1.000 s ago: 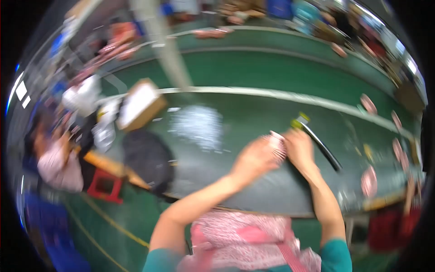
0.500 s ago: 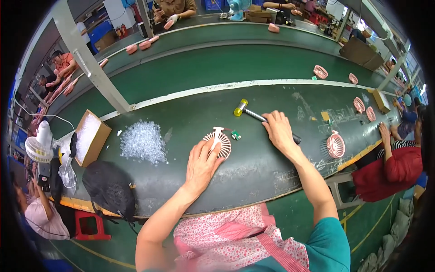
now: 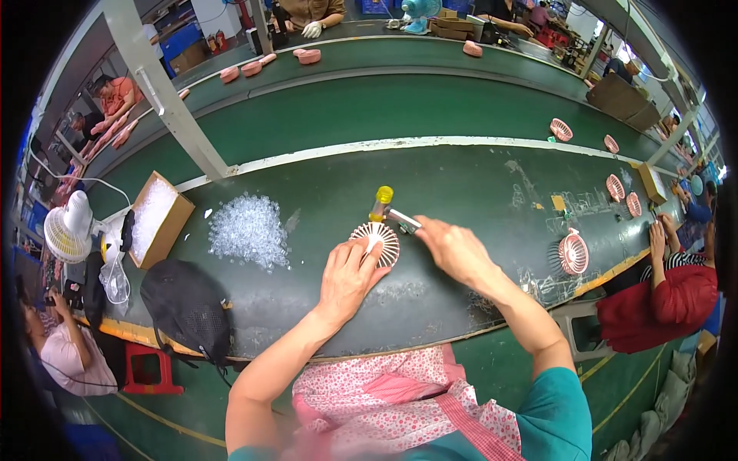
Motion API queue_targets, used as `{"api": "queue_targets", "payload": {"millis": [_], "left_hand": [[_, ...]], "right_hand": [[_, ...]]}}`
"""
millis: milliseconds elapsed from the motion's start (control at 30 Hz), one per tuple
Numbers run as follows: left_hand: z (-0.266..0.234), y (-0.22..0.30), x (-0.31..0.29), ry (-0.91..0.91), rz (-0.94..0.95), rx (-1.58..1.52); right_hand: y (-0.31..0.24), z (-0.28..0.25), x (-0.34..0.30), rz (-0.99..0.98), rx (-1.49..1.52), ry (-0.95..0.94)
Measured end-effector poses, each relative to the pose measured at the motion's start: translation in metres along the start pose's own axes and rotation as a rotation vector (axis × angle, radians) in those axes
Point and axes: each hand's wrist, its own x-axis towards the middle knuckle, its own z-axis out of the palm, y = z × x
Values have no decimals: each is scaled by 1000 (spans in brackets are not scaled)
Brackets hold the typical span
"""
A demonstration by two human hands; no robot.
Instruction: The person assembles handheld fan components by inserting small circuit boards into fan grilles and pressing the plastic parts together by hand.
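A round pink slotted fan guard (image 3: 390, 243) lies on the dark green bench in front of me. My left hand (image 3: 344, 278) holds it down, fingers and thumb pressed on its ribs. Closed around the handle of a mallet (image 3: 381, 203) with yellow ends is my right hand (image 3: 455, 247). The mallet's head is over the guard's far edge, where the short neck is; whether it touches cannot be made out. Behind the mallet's handle, the small green circuit board near the guard is mostly hidden.
To the left are a heap of small clear plastic pieces (image 3: 248, 232), an open cardboard box (image 3: 163, 220), a black mesh-sided bag (image 3: 184, 309) and a white fan (image 3: 68, 230). Another pink guard (image 3: 573, 253) stands at right, near a co-worker in red (image 3: 661, 303). A green conveyor (image 3: 369, 107) runs beyond.
My right hand has swung the mallet left, bringing its head from the open bench to over the guard's far edge. My left hand stays on the guard.
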Motion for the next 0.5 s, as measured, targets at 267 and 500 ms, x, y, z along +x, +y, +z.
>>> {"api": "queue_targets", "payload": {"millis": [267,500], "left_hand": [[-3,-5,-2,13,6,18],[-1,-8,4,57,-8,-60]], "right_hand": [[13,1,39,-170,-29,348],[8,58,62,-57,380,71]]}}
